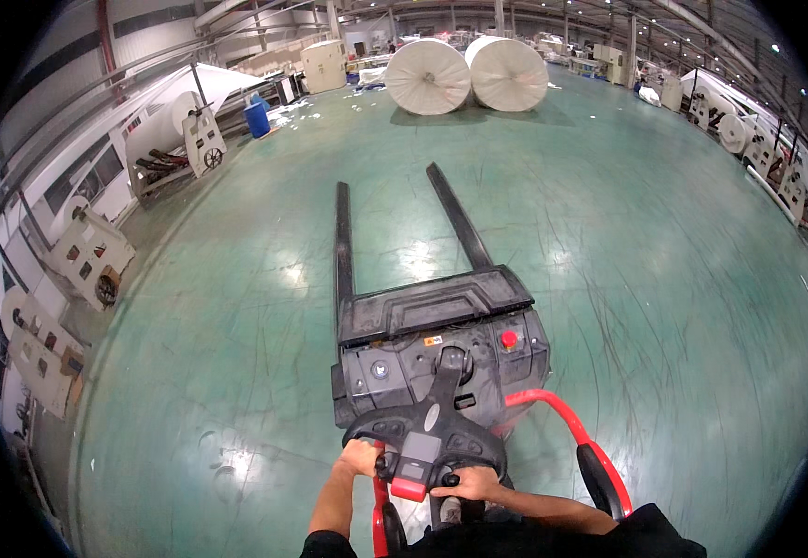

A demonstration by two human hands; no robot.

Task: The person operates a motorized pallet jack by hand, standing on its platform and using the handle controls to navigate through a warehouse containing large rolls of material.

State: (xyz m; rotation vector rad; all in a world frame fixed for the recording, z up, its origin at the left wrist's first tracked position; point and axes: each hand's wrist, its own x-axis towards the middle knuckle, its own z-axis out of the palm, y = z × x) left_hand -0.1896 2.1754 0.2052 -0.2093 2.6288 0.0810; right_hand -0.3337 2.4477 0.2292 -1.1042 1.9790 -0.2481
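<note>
In front of me is a dark grey electric pallet truck, its two black forks pointing away across the floor. A tiller handle with a grey display and a red front end rises toward me. Wrapped round the left grip is my left hand. My right hand closes on the right side of the handle, by a black thumb control. A red button sits on the truck's body. Red side bars with black pads flank me. Nothing shows on the forks.
Two large wrapped white rolls stand far ahead on the green floor. Roll-stand machines line the left side, with a blue barrel and scattered white scraps. More roll machines stand along the right.
</note>
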